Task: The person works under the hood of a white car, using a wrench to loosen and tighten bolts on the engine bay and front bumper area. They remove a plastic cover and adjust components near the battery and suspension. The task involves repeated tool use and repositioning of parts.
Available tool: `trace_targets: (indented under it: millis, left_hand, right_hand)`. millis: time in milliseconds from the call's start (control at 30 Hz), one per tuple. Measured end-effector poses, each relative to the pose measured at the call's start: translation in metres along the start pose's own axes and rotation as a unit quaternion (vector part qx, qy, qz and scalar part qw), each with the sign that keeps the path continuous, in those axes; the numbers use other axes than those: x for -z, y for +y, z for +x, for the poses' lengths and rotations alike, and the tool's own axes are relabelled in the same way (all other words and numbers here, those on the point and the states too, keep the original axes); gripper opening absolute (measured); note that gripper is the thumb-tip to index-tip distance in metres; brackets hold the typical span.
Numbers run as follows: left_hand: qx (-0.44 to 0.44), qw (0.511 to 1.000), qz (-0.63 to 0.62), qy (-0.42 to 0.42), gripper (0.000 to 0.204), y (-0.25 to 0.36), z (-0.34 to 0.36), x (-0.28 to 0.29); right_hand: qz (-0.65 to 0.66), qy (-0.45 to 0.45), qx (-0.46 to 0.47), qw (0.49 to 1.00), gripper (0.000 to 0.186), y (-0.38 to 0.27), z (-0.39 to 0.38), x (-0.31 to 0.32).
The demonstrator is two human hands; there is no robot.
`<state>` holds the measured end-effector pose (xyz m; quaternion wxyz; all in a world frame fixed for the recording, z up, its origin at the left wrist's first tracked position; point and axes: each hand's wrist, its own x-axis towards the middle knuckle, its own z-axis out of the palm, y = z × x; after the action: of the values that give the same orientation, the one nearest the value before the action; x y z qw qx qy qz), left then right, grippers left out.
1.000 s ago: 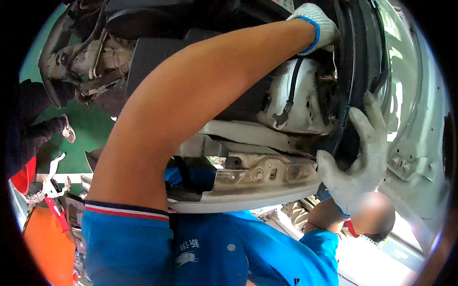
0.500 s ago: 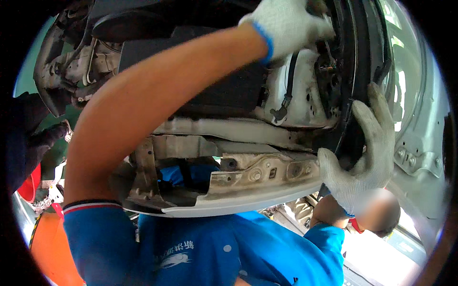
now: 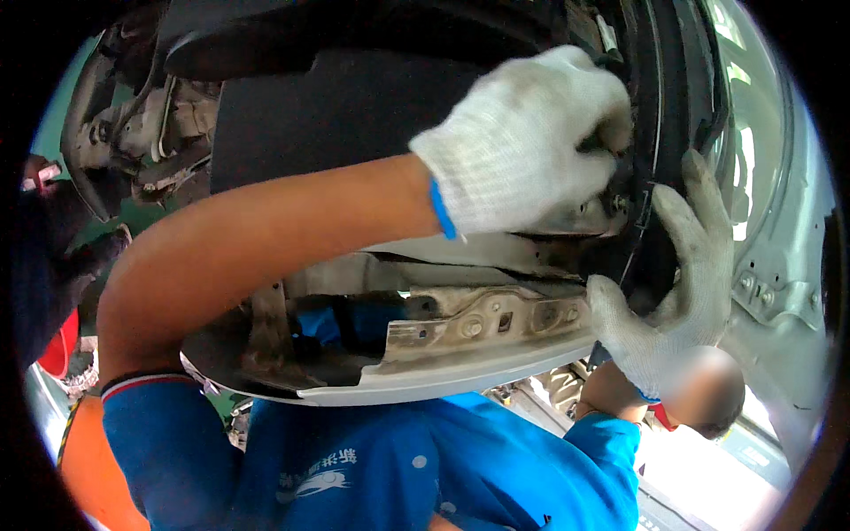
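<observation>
My left hand (image 3: 531, 142), in a white knit glove, reaches up across the underside of a raised white car. Its fingers are curled tight around the edge of the black wheel-arch liner (image 3: 660, 80); whatever small part they pinch is hidden. My right hand (image 3: 682, 283), also gloved, grips the same liner lower down. Its fingers lie spread on the outer face and its thumb is hooked underneath. Just left of that thumb sits a dirty metal bracket (image 3: 487, 323) with bolts, above the white lower body edge (image 3: 460, 376).
A flat black underbody panel (image 3: 336, 115) spans the top centre, with rusty suspension parts (image 3: 133, 133) at upper left. The white car body (image 3: 770, 265) fills the right side. A person in dark sleeves (image 3: 44, 257) stands at the left, above an orange object (image 3: 88, 469). Another person's head (image 3: 699, 398) shows lower right.
My left hand has dropped from the top of the wheel arch and come nearer, and it now covers the white inner panel and black hose. My right hand has kept its hold.
</observation>
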<state>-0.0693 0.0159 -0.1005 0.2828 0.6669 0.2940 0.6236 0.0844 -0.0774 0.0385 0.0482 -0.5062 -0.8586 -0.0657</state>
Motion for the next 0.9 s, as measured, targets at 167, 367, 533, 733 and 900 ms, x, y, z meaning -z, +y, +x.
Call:
trace_targets:
  millis: [167,367,533,733,900]
  left_hand:
    - [0.292,0.942,-0.155,-0.056,0.03,-0.039,0.057,-0.016]
    - [0.375,0.853,-0.361,-0.036,0.03,-0.055,0.098,-0.036]
    - [0.084,0.994,-0.059,-0.025,0.03,-0.06,0.054,-0.02]
    - [0.049,0.994,-0.092,-0.04,0.026,0.01,-0.018,-0.005]
    - [0.067,0.998,0.005,-0.002,0.034,-0.068,0.037,-0.038]
  right_hand:
    - [-0.019,-0.003,-0.004,1.0,0.073,-0.003,-0.003,0.004]
    - [0.0,0.017,-0.005,1.0,0.074,-0.007,0.002,-0.001]
    - [0.025,0.036,-0.013,0.999,0.076,0.001,0.003,-0.014]
    - [-0.002,0.022,-0.015,1.0,0.073,-0.011,0.003,-0.001]
    - [-0.001,0.042,-0.023,0.999,0.071,-0.01,-0.002,-0.005]
